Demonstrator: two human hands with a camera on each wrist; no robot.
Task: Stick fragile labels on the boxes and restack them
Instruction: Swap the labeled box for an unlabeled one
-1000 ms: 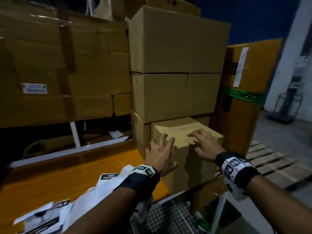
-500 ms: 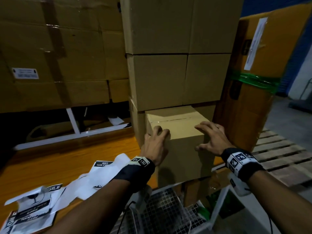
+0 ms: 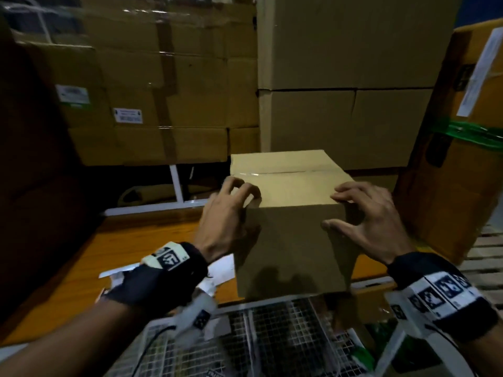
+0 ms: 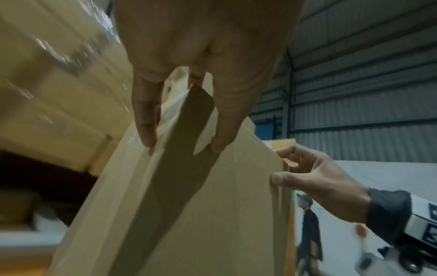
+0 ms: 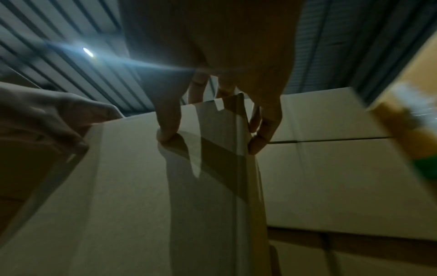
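Note:
A small taped cardboard box stands at the near edge of the orange table, apart from the stack behind it. My left hand grips its upper left corner, fingers curled over the top edge. My right hand grips its upper right corner, fingers on top and thumb on the front face. In the left wrist view the box fills the frame under my left hand, with my right hand on its far edge. The right wrist view shows my right hand straddling the box's corner.
A stack of large cartons rises just behind the box. Wrapped cartons fill the left. An orange carton with a green band stands at the right. Label sheets lie on the table; a wire basket sits below.
Both hands have drawn the small box out from under the stack toward me. My fingers shifted from lying on its top to gripping its upper corners.

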